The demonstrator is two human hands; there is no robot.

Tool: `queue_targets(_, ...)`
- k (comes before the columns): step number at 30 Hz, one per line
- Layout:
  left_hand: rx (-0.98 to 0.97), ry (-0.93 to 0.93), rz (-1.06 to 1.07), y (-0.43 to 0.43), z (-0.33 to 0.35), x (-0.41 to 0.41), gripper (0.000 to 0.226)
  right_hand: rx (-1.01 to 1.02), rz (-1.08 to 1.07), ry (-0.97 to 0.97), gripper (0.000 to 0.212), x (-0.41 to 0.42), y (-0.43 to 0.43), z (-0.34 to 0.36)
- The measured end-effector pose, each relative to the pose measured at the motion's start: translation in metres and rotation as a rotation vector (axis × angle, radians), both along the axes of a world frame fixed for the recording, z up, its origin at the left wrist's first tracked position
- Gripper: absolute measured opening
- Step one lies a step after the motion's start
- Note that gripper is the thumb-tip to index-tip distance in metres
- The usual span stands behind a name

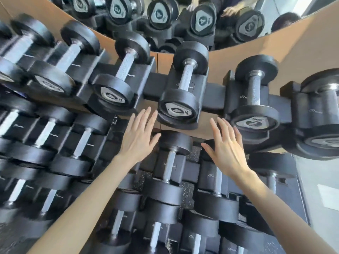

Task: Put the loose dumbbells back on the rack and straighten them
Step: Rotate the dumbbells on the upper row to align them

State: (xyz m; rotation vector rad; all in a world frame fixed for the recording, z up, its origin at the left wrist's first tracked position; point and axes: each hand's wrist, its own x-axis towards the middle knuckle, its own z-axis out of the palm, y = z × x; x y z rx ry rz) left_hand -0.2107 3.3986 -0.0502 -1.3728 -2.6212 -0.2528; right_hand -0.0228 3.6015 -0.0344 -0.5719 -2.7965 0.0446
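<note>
A black tiered rack [155,83] holds several black rubber dumbbells with steel handles. On the top tier a small dumbbell [182,88] lies in its cradle straight ahead, with another dumbbell [255,99] to its right and a third dumbbell [119,77] to its left. My left hand [139,136] hovers with straight fingers just left of the middle dumbbell's near head, holding nothing. My right hand [226,143] is spread flat between the middle and right dumbbells, also holding nothing. Below my hands a lower-tier dumbbell [169,165] rests in its cradle.
More dumbbells fill the lower tiers at left [45,136] and near bottom [159,217]. A mirror [183,19] behind the rack reflects the dumbbell ends and my hands. A tan wall panel [302,52] runs behind the top tier. Grey floor [322,189] shows at right.
</note>
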Motion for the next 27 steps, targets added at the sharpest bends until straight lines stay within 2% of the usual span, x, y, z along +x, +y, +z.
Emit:
queue_targets(3, 0.087, -0.033, -0.115, 0.019, 0.014, -0.037, 0.068, -0.012, -0.008, 0.058, 0.065, -0.03, -0.003, 0.012)
queue_targets(7, 0.206, 0.03, -0.452, 0.061, 0.038, -0.066, 0.065, -0.106, 0.024, 0.06, 0.071, -0.074, 0.002, 0.022)
queue_targets(10, 0.319, 0.002, -0.601, 0.091, 0.041, -0.069, 0.059, -0.361, -0.001, 0.074, 0.067, -0.099, 0.009, 0.023)
queue_targets(13, 0.508, -0.066, -0.589, 0.106, 0.028, -0.069, 0.049, -0.669, -0.015, 0.081, 0.051, -0.109, 0.018, 0.022)
queue_targets(15, 0.612, -0.073, -0.581, 0.109, 0.02, -0.071, 0.048, -0.698, -0.009, 0.053, 0.047, -0.111, 0.023, 0.023)
queue_targets(17, 0.703, -0.144, -0.578, 0.106, 0.014, -0.076, 0.05, -0.586, -0.004, -0.023, 0.049, -0.114, 0.021, 0.032)
queue_targets(19, 0.811, -0.324, -0.538, 0.099, 0.007, -0.08, 0.046, -0.406, 0.023, -0.092, 0.049, -0.12, 0.013, 0.049)
queue_targets(22, 0.951, -0.585, -0.364, 0.092, -0.007, -0.076, 0.039, -0.114, 0.027, -0.165, 0.056, -0.129, 0.0, 0.071)
queue_targets(24, 0.994, -0.684, -0.276, 0.092, -0.014, -0.068, 0.039, -0.043, -0.017, -0.098, 0.06, -0.128, -0.004, 0.07)
queue_targets(25, 0.989, -0.718, -0.262, 0.092, -0.014, -0.066, 0.04, -0.113, -0.038, -0.007, 0.061, -0.124, -0.007, 0.065)
queue_targets(27, 0.921, -0.734, -0.291, 0.096, -0.009, -0.065, 0.041, -0.477, -0.065, 0.216, 0.059, -0.115, -0.009, 0.05)
